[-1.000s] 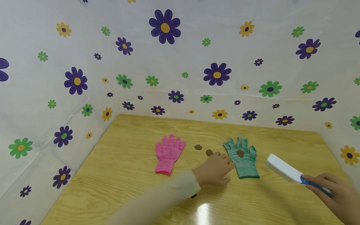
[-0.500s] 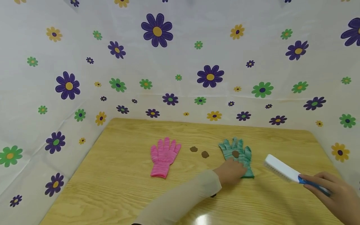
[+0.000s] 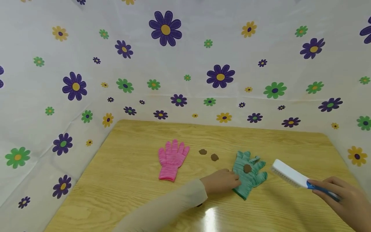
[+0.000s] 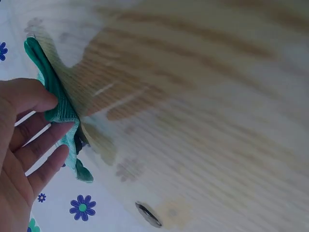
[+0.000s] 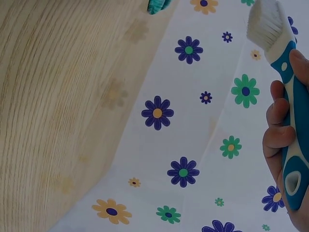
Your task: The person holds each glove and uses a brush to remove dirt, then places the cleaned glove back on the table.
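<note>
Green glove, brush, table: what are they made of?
Green glove: probably knitted yarn, matte; ribbed, streaky surface.
Brush: likely moulded plastic, smooth two-tone body; pale bristles look synthetic.
Table: wood or wood-print laminate, can't tell which; visible grain, glossy reflections.

A green glove (image 3: 245,180) slants beside a raised brush (image 3: 293,173).

We see a pink glove (image 3: 173,158) lying on the wood-grain table (image 3: 116,167) — two brown pieces (image 3: 203,151) near it. Beyond, we see a white flower-printed sheet (image 3: 191,58).
</note>
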`<action>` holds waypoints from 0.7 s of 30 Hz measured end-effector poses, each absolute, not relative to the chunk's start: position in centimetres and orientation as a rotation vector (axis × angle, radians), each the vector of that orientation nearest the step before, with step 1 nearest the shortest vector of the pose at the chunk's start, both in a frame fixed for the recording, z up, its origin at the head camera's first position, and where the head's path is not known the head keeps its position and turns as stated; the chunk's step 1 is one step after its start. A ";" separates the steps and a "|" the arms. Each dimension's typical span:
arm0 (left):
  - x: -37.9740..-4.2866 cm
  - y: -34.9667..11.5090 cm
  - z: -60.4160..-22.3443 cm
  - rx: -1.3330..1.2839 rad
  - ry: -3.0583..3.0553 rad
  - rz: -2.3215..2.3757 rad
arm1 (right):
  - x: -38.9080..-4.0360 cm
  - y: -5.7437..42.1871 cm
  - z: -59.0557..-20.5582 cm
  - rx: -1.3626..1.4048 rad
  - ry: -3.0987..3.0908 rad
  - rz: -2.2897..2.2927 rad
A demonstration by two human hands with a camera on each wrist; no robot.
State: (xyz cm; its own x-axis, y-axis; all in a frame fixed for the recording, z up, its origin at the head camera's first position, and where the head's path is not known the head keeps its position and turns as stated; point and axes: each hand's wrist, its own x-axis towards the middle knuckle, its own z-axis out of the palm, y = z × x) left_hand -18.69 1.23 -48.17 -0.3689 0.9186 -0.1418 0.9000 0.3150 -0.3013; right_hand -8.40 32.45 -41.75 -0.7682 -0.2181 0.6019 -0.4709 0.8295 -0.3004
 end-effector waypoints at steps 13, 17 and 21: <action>-18.8 2.8 -48.6 -1.666 -2.435 0.512 | -8.4 32.6 -41.4 0.488 -2.494 0.516; -19.1 3.8 -48.8 -1.611 -2.438 0.550 | -8.3 32.6 -41.6 0.494 -2.488 0.509; -19.6 4.8 -49.2 -1.590 -2.435 0.554 | -8.3 32.7 -41.8 0.494 -2.485 0.533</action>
